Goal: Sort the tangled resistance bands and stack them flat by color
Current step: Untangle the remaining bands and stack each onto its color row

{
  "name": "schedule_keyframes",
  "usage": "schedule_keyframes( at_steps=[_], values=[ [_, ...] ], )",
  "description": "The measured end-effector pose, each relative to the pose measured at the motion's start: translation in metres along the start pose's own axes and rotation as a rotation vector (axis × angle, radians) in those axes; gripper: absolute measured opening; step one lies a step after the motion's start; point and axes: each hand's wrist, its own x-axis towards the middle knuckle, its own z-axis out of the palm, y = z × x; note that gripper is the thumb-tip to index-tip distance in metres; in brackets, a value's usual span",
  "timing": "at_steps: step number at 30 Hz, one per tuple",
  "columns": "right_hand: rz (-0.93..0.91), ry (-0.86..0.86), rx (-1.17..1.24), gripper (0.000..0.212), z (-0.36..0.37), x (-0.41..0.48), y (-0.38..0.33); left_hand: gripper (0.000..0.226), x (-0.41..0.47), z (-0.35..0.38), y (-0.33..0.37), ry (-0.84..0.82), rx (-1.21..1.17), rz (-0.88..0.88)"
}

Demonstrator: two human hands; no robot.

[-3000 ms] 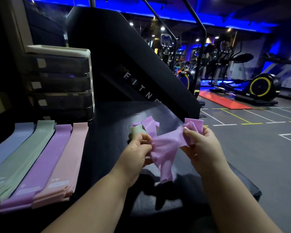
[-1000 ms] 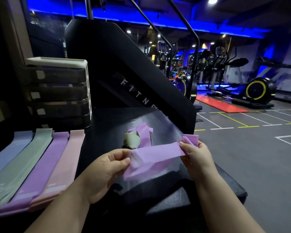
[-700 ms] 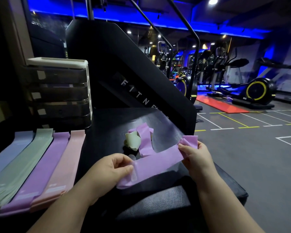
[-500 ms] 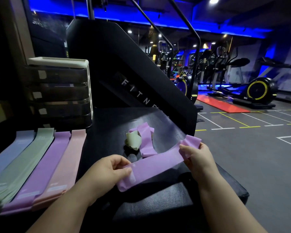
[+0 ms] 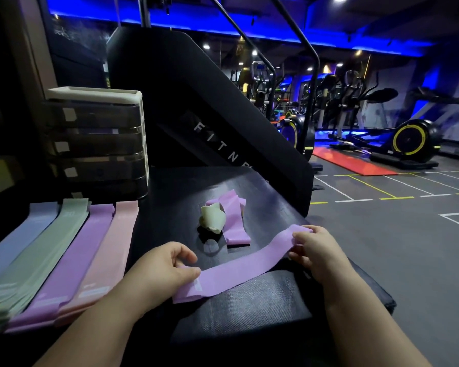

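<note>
A purple band (image 5: 245, 267) is stretched flat between my hands above the black padded surface (image 5: 249, 308). My left hand (image 5: 157, 271) pinches its near end, and my right hand (image 5: 316, 250) pinches its far end. Behind it lies a small tangle: a crumpled green band (image 5: 212, 217) beside a twisted purple band (image 5: 235, 221). On the left lie flat stacks side by side: blue (image 5: 19, 239), green (image 5: 40, 258), purple (image 5: 72, 263) and pink (image 5: 109, 250).
A drawer unit (image 5: 96, 139) with a white top stands behind the stacks. A black slanted machine panel (image 5: 210, 115) rises behind the surface. The surface's right edge drops to the gym floor (image 5: 408, 234), with exercise machines farther back.
The purple band was bunched and twisted between my hands; it has been pulled out straight and flat. My left hand moved left and down along it. The tangle stayed put.
</note>
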Motion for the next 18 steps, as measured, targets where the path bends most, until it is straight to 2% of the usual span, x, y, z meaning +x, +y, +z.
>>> schedule_keyframes(
  at_steps=[3, 7, 14, 18],
  values=[
    [-0.025, 0.05, -0.18, 0.038, -0.0036, 0.0048, 0.003, 0.013, -0.0007, -0.0017, -0.0045, -0.003, 0.112, -0.011],
    [-0.073, 0.123, -0.412, 0.029, -0.0071, 0.0042, 0.0031, 0.016, -0.0014, -0.0027, -0.0082, 0.004, 0.235, 0.009],
    [-0.108, 0.126, -0.477, 0.014, -0.0082, 0.0044, 0.0028, 0.036, -0.0052, -0.0031, -0.0062, -0.003, 0.422, 0.003],
    [-0.119, 0.122, -0.55, 0.02, -0.0086, 0.0028, 0.0017, 0.038, -0.0054, -0.0052, -0.0046, -0.023, 0.52, -0.027]
  ],
)
